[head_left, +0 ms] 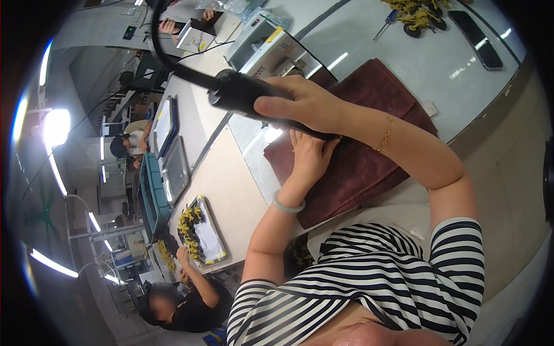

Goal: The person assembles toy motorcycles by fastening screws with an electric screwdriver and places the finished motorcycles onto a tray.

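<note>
My right hand (306, 104) is wrapped round a black corded power tool (236, 92), shaped like an electric screwdriver. A thick black cable runs from its far left end up past the top of the view. Below it, my left hand (311, 155) is closed, fingers curled and thumb drawn in, over a dark red cloth (369, 167). The tool and my right hand cover the left fingertips, so whatever they hold is hidden. The tool's working end is also hard to see, close to the left thumb. A pale bangle (288, 202) circles my left wrist.
At the far right lie a small screwdriver (386, 24), yellow-and-black parts (418, 14) and a phone (476, 41). A boxy device (277, 52) stands beyond the cloth. On the left are a tray (216, 236) of similar parts, a teal crate (151, 202) and a seated co-worker (196, 305).
</note>
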The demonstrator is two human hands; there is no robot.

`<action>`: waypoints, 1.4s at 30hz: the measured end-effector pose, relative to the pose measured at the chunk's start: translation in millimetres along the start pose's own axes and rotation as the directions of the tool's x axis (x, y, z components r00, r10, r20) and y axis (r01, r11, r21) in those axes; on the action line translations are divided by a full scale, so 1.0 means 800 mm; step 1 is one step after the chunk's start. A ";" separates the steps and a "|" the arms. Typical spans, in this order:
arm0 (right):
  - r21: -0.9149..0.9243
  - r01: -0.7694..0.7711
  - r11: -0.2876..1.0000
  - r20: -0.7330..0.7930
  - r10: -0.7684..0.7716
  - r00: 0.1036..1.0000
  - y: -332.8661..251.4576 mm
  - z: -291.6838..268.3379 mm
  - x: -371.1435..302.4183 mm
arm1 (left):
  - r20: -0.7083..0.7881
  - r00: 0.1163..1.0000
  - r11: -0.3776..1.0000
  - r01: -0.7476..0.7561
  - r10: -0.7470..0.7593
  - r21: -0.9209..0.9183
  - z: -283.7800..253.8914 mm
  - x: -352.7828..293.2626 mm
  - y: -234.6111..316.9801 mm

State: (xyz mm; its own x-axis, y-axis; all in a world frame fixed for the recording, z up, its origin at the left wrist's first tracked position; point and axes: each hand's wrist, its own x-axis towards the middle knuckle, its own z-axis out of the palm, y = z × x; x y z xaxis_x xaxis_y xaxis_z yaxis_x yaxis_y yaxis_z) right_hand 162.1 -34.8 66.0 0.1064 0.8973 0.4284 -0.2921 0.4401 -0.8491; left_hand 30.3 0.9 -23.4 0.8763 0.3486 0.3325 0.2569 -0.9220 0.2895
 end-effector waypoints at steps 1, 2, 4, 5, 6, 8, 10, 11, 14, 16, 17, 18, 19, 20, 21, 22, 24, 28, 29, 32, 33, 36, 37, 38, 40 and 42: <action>-0.013 0.054 0.998 0.046 -0.054 0.998 0.001 -0.004 0.000 | 0.010 1.000 1.000 -0.004 0.004 -0.018 0.000 0.000 0.000; -0.018 0.043 0.999 0.033 -0.042 0.999 0.003 -0.007 -0.001 | 0.017 1.000 0.999 -0.006 0.006 -0.034 -0.001 0.000 0.001; -0.062 0.180 0.982 0.048 -0.177 0.983 0.004 -0.010 -0.003 | -0.004 1.000 0.999 0.030 -0.030 -0.019 -0.001 0.001 0.004; -0.053 0.137 0.989 0.031 -0.136 0.990 0.000 -0.010 -0.008 | -0.013 0.999 0.999 0.031 -0.032 -0.037 0.000 0.002 0.004; -0.051 0.127 0.991 0.022 -0.126 0.992 -0.004 -0.009 -0.011 | -0.003 0.999 0.998 0.035 -0.035 -0.046 0.002 0.000 0.001; -0.153 0.171 0.973 -0.037 -0.179 0.983 -0.006 -0.007 -0.013 | 0.017 0.999 0.999 0.049 -0.049 -0.003 0.004 -0.005 -0.003; -0.205 0.172 0.964 -0.067 -0.189 0.980 -0.002 -0.008 -0.013 | 0.022 0.998 0.999 0.050 -0.050 -0.005 0.008 -0.007 -0.004; -0.220 0.166 0.961 -0.082 -0.188 0.979 -0.001 -0.008 -0.013 | 0.003 0.999 0.999 0.040 -0.040 0.018 0.008 -0.007 -0.003; -0.242 0.152 0.958 -0.107 -0.182 0.977 -0.001 -0.011 -0.013 | 0.026 0.999 0.998 0.025 -0.027 0.057 0.007 -0.004 0.001; -0.248 0.145 0.958 -0.121 -0.179 0.976 0.002 -0.010 -0.012 | 0.070 0.997 0.997 0.018 -0.023 0.074 0.005 -0.003 0.002; -0.253 0.205 0.945 -0.149 -0.247 0.957 0.005 -0.007 -0.009 | 0.063 0.998 0.999 0.011 -0.013 0.031 0.004 -0.002 0.003; -0.260 0.265 0.929 -0.174 -0.315 0.933 0.006 -0.006 -0.009 | 0.055 0.998 1.000 0.006 -0.005 -0.011 0.004 -0.002 0.002; -0.260 0.260 0.930 -0.184 -0.312 0.932 0.004 -0.008 -0.012 | 0.064 0.998 1.000 0.003 -0.003 -0.014 0.004 -0.002 0.002; -0.274 0.201 0.940 -0.126 -0.243 0.962 -0.001 -0.011 -0.014 | 0.070 0.997 1.000 0.013 -0.013 -0.006 0.005 -0.003 0.001; -0.288 0.145 0.947 -0.065 -0.170 0.983 -0.006 -0.012 -0.016 | 0.073 0.997 1.000 0.025 -0.026 0.005 0.005 -0.004 0.001; -0.285 0.141 0.948 -0.072 -0.168 0.983 -0.009 -0.012 -0.017 | 0.081 0.996 1.000 0.025 -0.025 0.004 0.005 -0.005 0.001; -0.260 0.087 0.962 -0.035 -0.099 0.994 -0.013 -0.012 -0.017 | 0.073 0.987 0.980 0.153 -0.145 -0.126 0.006 -0.007 0.001; -0.221 0.064 0.973 -0.042 -0.075 0.996 -0.016 -0.013 -0.018 | 0.095 0.982 0.966 0.180 -0.164 -0.185 0.009 -0.010 -0.008; -0.150 0.059 0.987 -0.075 -0.070 0.995 -0.012 -0.011 -0.016 | 0.072 0.991 0.987 0.118 -0.110 -0.113 0.008 -0.008 -0.007; -0.064 0.013 0.998 -0.113 -0.020 0.993 -0.011 -0.011 -0.016 | 0.049 0.997 0.998 0.055 -0.054 -0.027 0.005 -0.002 0.001; -0.049 -0.027 0.998 -0.111 0.021 0.994 -0.013 -0.010 -0.016 | 0.039 0.998 0.998 0.057 -0.056 -0.010 0.004 -0.001 0.004; -0.061 -0.055 0.997 -0.095 0.049 0.994 -0.020 -0.011 -0.018 | 0.052 0.990 0.984 0.133 -0.128 -0.120 0.005 -0.004 0.004; -0.060 -0.055 0.997 -0.095 0.049 0.994 -0.020 -0.011 -0.018 | 0.053 0.990 0.984 0.134 -0.128 -0.119 0.006 -0.005 0.003; -0.111 -0.034 0.993 -0.084 0.024 0.996 -0.021 -0.011 -0.018 | 0.066 0.987 0.974 0.157 -0.148 -0.163 0.007 -0.006 0.002; -0.162 -0.013 0.987 -0.073 0.001 0.997 -0.020 -0.012 -0.017 | 0.081 0.983 0.961 0.181 -0.167 -0.207 0.007 -0.006 0.002; -0.238 0.062 0.969 -0.006 -0.065 0.998 -0.018 -0.014 -0.018 | 0.057 0.990 0.981 0.137 -0.131 -0.135 0.006 -0.005 0.003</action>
State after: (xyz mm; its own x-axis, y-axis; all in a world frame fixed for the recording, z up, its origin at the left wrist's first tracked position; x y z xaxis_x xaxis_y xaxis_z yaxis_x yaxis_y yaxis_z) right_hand 175.1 -53.8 69.0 0.1311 0.8669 0.4810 -0.0502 0.4904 -0.8701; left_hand 29.1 -3.9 -28.2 0.8572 0.4559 0.2396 0.3178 -0.8343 0.4506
